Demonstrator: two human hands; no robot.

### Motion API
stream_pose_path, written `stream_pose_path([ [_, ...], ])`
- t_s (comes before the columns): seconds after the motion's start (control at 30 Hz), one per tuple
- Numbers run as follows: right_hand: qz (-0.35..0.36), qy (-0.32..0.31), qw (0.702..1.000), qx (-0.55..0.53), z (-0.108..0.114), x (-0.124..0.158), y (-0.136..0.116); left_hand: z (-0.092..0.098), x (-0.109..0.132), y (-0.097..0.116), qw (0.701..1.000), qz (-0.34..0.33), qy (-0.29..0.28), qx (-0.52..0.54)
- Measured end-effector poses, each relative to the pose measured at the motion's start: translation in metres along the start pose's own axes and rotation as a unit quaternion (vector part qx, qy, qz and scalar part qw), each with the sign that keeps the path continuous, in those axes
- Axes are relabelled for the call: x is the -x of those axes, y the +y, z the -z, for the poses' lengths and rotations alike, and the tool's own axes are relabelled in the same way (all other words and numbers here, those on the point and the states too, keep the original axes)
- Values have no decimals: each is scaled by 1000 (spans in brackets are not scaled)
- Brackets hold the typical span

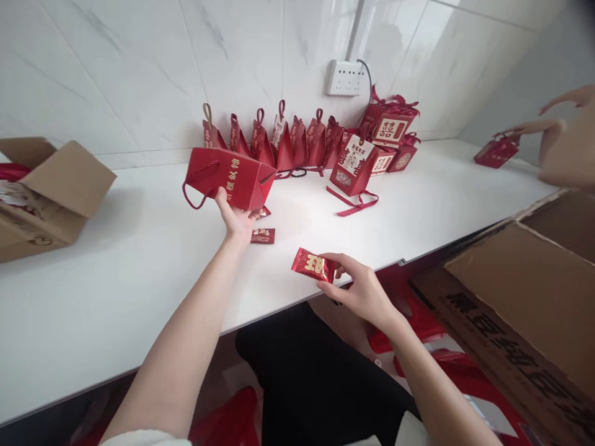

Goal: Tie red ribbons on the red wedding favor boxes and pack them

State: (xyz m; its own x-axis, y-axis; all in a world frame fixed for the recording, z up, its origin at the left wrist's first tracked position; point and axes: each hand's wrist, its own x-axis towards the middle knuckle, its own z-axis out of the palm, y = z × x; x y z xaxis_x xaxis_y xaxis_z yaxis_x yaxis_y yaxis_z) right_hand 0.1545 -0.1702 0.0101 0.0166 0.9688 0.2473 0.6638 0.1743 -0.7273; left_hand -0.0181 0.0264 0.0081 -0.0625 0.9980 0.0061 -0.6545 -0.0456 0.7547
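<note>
My left hand (236, 220) grips a red gift box (230, 176) with gold lettering and a rope handle, tipped on its side above the table. Its right end shows partly raised flaps; the inside is hidden. Between the thumb and fingers of my right hand (357, 285) is a shiny red snack packet (313, 265) with a gold character, held over the table's front edge. On the tabletop just beside my left hand lies a dark red packet (263, 236). Another small packet (260, 213) shows partly behind that hand.
Several red pouch-shaped boxes (263, 145) line the wall, with a windowed box (356, 164) and stacked boxes (395, 130) rightward. An open carton (60, 192) stands left, a large carton (525, 266) right. Another person's hand (530, 128) holds a red box (496, 152).
</note>
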Motion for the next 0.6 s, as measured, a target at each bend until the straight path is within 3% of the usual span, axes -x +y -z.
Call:
stream_pose_path([
  [0.13, 54, -9, 995, -78, 21, 21, -19, -2, 1, 2, 1000, -1, -9, -5],
  [0.37, 110, -34, 985, -128, 27, 24, -39, 0, 1, 7, 1000, 2, 5, 8],
  [0.43, 114, -76, 976, -167, 28, 21, -41, 1, 1, 7, 1000, 2, 9, 15],
  [0.5, 120, -173, 943, -259, 28, 12, -39, 2, 1, 8, 1000, 4, 11, 19],
  [0.6, 141, -362, 819, -423, 25, -8, -36, 3, 0, 9, 1000, 9, 13, 21],
])
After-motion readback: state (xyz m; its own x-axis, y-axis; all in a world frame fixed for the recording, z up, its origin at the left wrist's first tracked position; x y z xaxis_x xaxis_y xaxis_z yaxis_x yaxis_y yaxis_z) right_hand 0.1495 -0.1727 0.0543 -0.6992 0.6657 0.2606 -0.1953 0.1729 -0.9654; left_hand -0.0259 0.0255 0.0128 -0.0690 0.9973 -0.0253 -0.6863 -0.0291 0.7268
